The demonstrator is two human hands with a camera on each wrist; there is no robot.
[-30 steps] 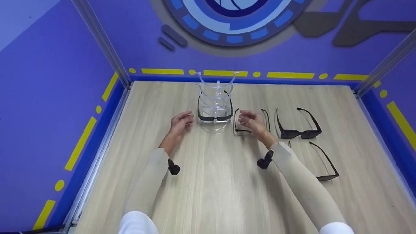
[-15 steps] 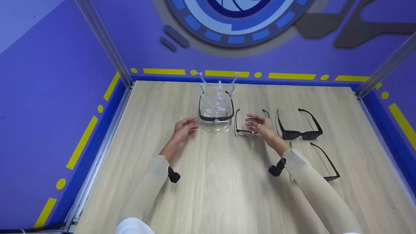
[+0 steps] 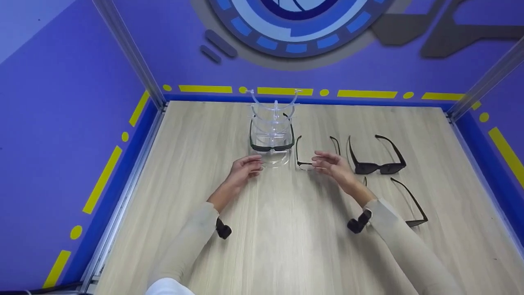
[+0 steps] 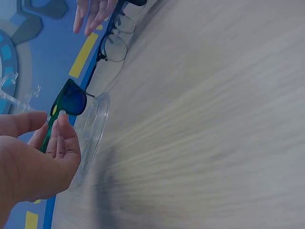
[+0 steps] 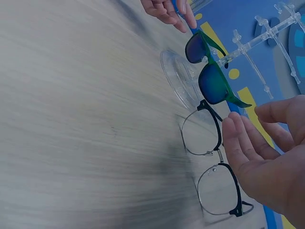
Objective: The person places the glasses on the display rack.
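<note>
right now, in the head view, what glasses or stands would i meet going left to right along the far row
Clear display stand with green-framed sunglasses on it → clear-lensed glasses, partly behind the right hand → large dark sunglasses.

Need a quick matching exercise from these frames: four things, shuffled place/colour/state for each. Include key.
Things
1. Stand
2. Green sunglasses
3. Clear glasses
4. Table

Descriptions
A. Pale, with wood grain
B. Temples open, partly hidden by the right hand in the head view
C. See-through, with stacked curved arms
D. Mounted on the stand

Pairs: 1-C, 2-D, 3-B, 4-A
</note>
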